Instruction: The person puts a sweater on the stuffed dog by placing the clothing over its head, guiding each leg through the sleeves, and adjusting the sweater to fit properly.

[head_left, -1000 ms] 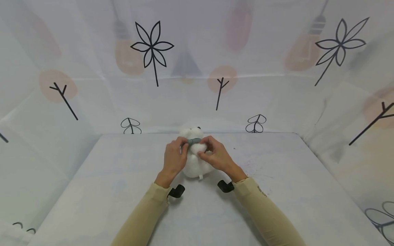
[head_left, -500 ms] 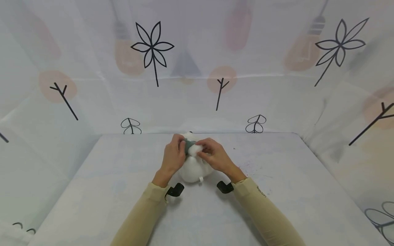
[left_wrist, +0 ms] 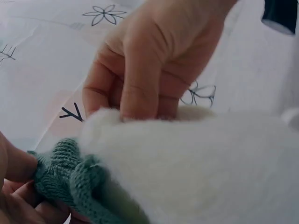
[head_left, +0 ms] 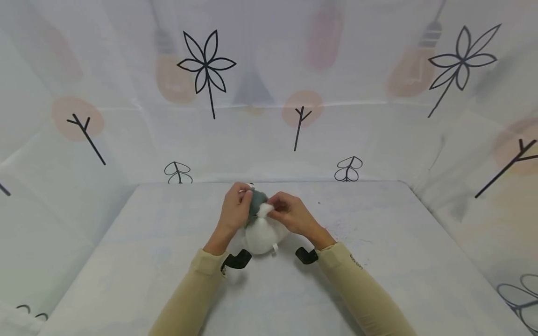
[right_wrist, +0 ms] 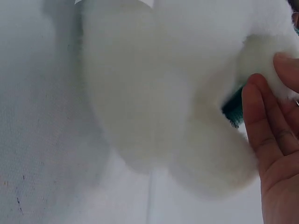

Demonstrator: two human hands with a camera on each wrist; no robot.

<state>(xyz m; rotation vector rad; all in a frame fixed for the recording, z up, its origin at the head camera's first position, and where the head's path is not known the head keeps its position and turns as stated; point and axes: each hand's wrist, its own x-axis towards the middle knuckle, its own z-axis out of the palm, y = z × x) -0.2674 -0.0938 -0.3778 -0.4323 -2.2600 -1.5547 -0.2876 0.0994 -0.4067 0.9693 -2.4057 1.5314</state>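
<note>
A white plush toy (head_left: 261,237) stands on the table between both hands, with a small white tag at its lower back. A green knitted scarf (head_left: 257,201) covers much of its neck and upper part. My left hand (head_left: 234,211) pinches the scarf at the toy's left; in the left wrist view the knit (left_wrist: 70,172) lies folded between thumb and fingers. With thumb and fingers, my right hand (head_left: 292,213) pinches a rounded white tuft of the toy; in the right wrist view this tuft (right_wrist: 264,63) is clearer. The toy's face is mostly hidden.
The white table (head_left: 168,280) ends at a cloth backdrop (head_left: 252,149) printed with plants, close behind the toy. Cloth walls rise at both sides. Black camera mounts (head_left: 307,255) jut inward from both wrists, near the toy's base.
The toy's head has tilted down and to the left, and its body has shifted slightly toward me. My left hand has moved a little left, and more of the green scarf shows.
</note>
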